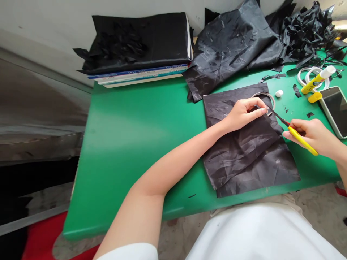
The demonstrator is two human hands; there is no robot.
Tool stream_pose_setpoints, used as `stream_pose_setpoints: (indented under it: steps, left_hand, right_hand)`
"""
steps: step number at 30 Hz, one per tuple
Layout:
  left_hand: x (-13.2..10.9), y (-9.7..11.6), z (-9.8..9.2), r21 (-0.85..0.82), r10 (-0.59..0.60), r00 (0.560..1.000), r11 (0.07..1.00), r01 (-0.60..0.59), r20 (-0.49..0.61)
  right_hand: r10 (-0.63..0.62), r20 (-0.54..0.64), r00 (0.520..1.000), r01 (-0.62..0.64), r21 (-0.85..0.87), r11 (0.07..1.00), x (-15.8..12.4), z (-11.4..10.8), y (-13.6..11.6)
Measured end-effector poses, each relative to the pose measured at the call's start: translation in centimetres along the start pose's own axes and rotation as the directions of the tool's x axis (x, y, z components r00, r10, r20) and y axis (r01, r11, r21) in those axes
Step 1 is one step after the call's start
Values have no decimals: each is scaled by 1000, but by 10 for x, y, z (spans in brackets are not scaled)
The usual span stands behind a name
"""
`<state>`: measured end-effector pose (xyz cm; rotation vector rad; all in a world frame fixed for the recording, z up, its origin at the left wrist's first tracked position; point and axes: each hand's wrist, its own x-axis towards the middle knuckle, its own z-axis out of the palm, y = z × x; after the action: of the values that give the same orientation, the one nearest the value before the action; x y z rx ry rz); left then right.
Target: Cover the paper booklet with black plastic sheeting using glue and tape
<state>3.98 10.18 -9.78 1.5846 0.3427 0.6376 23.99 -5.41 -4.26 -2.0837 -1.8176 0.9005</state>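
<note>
My right hand [316, 135] grips a pair of scissors [300, 139] by the yellow handles. Their dark blades point up and left, with the tips beside the fingers of my left hand [242, 112]. That hand is closed in a pinch on an upper edge of the crinkled black plastic sheet [252, 166], which lies folded or layered on the green table. Partly hidden behind the left fingers is a thin pale ring [273, 101], at the sheet's upper right. I cannot tell whether the fingertips also touch the ring.
Books [141, 74] with black sheeting on top stand at the back. Crumpled black sheeting [230, 47] and a heap of black scraps [306, 34] lie right of them. A glue stick [317, 81], its yellow cap [315, 97], white rings [305, 77] and a phone [336, 110] are on the right.
</note>
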Motion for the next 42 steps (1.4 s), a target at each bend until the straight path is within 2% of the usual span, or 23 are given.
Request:
stream_pose_setpoints:
  steps: [5, 10, 16, 20, 24, 26, 28, 30, 33, 34, 36, 38, 40, 42]
  left_hand:
    - [2, 0, 0, -73, -30, 1000, 997, 30, 11]
    - [2, -2, -1, -70, -73, 997, 995, 73, 2]
    - [2, -2, -2, -11, -48, 999, 999, 48, -13]
    - [1, -3, -3, 91, -43, 999, 995, 45, -22]
    - [2, -3, -4, 96, -48, 998, 994, 52, -37]
    - [3, -3, -5, 76, -39, 999, 996, 41, -21]
    - [4, -3, -4, 47, -20, 1000, 999, 21, -15]
    - [4, -3, -4, 21, 1, 1000, 1000, -1, -18]
    - [3, -3, -4, 12, 31, 999, 999, -31, -13]
    - [3, -3, -4, 11, 39, 999, 999, -39, -9]
    - [3, -3, -4, 1, 54, 999, 999, -54, -3]
    - [3, -3, -3, -9, 72, 997, 997, -72, 6]
    - [2, -3, -3, 2, 84, 996, 996, -84, 12]
    - [2, -3, -2, 26, 83, 997, 996, -83, 11]
  right_hand:
    - [10, -24, 1000, -11, -53, 999, 0, 1, 0]
    - [-7, -40, 999, 3, -85, 996, 1, 2, 0]
    - [18, -113, 993, -35, -149, 988, 2, 5, -4]
    - [66, -279, 958, -149, -289, 946, 1, 8, -1]
    - [141, -461, 876, -317, -331, 889, -3, 2, 5]
    - [181, -499, 847, -401, -379, 834, -6, -2, 7]
    - [227, -475, 850, -447, -425, 787, -9, -6, 9]
    - [227, -409, 884, -413, -452, 791, -13, -7, 11]
    - [48, -367, 929, -239, -496, 835, -17, -4, 12]
    - [-29, -378, 925, -181, -508, 842, -17, -3, 10]
    - [-157, -435, 886, -88, -491, 867, -12, 1, 1]
    - [-212, -468, 858, 12, -394, 919, -1, 3, -14]
    - [-203, -385, 900, 126, -216, 968, 16, 4, -31]
    - [-193, -284, 939, 198, -11, 980, 37, 5, -46]
